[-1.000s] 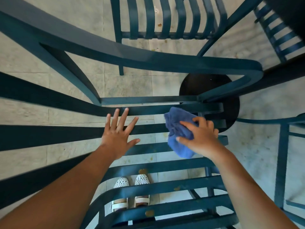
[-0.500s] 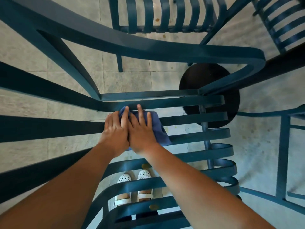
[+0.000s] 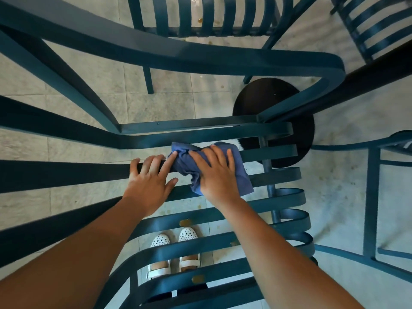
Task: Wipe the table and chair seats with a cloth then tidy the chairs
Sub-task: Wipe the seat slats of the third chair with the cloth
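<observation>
Cloth (image 3: 236, 168), blue and bunched, on the slats of the near chair seat (image 3: 276, 152), a little right of centre, close to the far edge of the seat. Draped across two slats, near corner hanging down over a third.

Right hand (image 3: 217, 175) flat on top of cloth, fingers straight and slightly spread, pressing it against the slats; not curled round it.

Left hand (image 3: 149, 184) just left of cloth, palm down on a dark slat. Fingers relaxed, lightly bent over the slat's far edge; index fingertip touching the cloth's left edge, thumb out to the right over the next slat. Grasping nothing.

Both forearms bare, reaching in from the near edge.

Chair teal, metal-looking, curved armrest (image 3: 200, 56) sweeping across the far side and bending down at right.

Through the seat gaps: white perforated shoes (image 3: 174, 241) on pale floor tiles (image 3: 160, 103), small brownish spots on the tiles.

Round black table base (image 3: 267, 99) on floor at far right, partly behind the chair frame. Second slatted chair (image 3: 207, 16) at far centre, a third (image 3: 379, 23) at far right corner, another frame (image 3: 374, 197) at right edge.
</observation>
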